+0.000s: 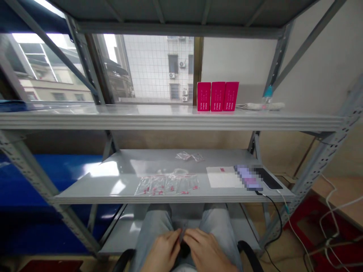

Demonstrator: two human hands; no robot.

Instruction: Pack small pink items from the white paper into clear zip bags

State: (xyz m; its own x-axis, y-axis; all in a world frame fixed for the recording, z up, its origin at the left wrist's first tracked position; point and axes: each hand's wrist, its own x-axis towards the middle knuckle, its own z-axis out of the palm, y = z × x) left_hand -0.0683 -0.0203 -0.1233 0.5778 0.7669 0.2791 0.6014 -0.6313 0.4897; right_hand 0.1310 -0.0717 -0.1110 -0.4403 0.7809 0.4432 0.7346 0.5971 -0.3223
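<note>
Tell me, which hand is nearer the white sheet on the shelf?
The right hand. It is down over the lap, below and slightly left of the white sheet. The left hand is also below the sheet, but farther left.

A small, thin, translucent grey plastic strip [181, 235] stands nearly upright above the lap, between the left hand [162, 251] and right hand [205, 252]. Just below it sits a dark rounded object [185, 249], too blurred to identify.

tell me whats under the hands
Light blue trousers lie under the left hand and right hand, with a dark rounded object between them; what the palms cover cannot be seen.
</note>
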